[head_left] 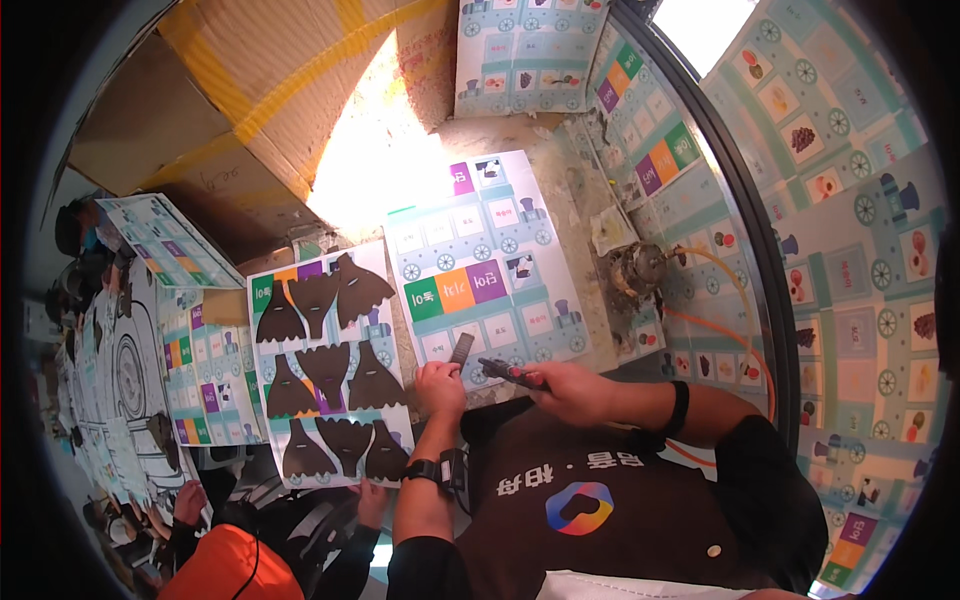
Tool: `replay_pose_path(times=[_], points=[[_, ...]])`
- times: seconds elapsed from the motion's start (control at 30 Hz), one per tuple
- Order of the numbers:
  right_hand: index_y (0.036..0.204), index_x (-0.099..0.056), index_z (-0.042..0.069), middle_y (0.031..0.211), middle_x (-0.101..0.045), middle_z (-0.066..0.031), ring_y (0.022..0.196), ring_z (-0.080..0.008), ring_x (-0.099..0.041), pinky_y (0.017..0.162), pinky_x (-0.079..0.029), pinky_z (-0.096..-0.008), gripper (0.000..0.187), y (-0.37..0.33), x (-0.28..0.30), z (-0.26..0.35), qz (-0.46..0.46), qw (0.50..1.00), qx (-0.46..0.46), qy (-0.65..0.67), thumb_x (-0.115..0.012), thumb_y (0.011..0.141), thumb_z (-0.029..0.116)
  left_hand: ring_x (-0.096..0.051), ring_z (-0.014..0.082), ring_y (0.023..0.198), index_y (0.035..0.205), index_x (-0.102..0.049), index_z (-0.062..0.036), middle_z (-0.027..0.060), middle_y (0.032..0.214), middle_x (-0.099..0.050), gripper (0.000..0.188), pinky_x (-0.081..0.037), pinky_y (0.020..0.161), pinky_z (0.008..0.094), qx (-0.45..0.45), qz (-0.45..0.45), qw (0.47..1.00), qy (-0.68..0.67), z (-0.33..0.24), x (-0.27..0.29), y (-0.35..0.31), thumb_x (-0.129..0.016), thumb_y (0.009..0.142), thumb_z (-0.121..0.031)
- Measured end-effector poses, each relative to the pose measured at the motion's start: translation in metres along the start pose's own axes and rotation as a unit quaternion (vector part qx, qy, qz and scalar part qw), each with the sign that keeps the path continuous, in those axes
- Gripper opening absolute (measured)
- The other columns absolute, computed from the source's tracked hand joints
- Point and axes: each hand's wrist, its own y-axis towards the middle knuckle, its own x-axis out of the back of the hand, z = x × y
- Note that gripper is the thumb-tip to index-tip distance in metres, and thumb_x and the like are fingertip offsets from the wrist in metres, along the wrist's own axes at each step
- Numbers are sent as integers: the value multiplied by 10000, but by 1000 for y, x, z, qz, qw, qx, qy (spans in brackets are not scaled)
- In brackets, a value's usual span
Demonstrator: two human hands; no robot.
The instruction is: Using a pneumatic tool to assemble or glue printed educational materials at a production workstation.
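Note:
My left hand (440, 388) is closed at the near edge of a printed sheet, pinching a short dark grey strip (461, 349). Close to its right, my right hand (573, 393) grips a slim black hand tool (508, 371) with a bit of red near the fingers. The tool's tip points left toward the strip; its exact kind cannot be made out. Beneath both lies the printed sheet (455, 232) with train pictures and coloured squares. To the left, another sheet (262, 353) carries several dark brown, skirt-shaped pieces (322, 375) with wavy edges.
A large cardboard box (245, 85) stands at the back left. On the right, a metal fitting (640, 268) with yellow and orange hoses sits beside a dark frame bar (745, 190). Printed sheets hang beyond it. A person in orange (238, 565) works at the lower left.

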Motion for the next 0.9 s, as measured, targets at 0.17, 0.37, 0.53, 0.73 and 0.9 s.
replay_pose_path(times=[0.17,0.37,0.53,0.73,0.9], points=[[1202,-573,26,1077,-634,-262,1056,-450,-591,892,-492,-472,328,-1,4,5,24,999,-18,13,-563,890,125,-615,286,920,782,-765,-150,56,877,-678,53,-505,846,403,32,20,999,-6,5,0,2,-741,740,-127],[1205,-576,28,1081,-634,-263,1064,-443,-595,895,-493,-465,321,-3,1,-1,12,1000,-12,13,-561,899,124,-626,288,929,813,-759,-132,58,886,-700,86,-505,855,410,81,66,994,-8,2,4,7,-772,729,-145],[1220,-578,25,1083,-628,-262,1059,-432,-600,907,-487,-455,336,-21,17,-3,-17,999,-5,36,-563,896,113,-666,304,956,942,-752,-136,84,929,-728,216,-518,869,419,190,152,969,-33,16,-5,13,-763,733,-192],[1217,-600,36,1141,-627,-221,1102,-399,-593,955,-473,-450,362,-47,12,-140,-202,966,-144,-76,-576,882,172,-708,294,972,1046,-748,-113,112,1027,-745,366,-546,860,404,240,253,937,-8,6,5,32,-764,699,-230],[1249,-578,31,1174,-611,-221,1128,-400,-579,973,-462,-467,411,-59,7,-216,-253,939,-222,-77,-579,881,213,-702,310,918,970,-732,-96,126,952,-735,314,-548,841,406,217,240,946,19,1,4,33,-776,691,-234]])
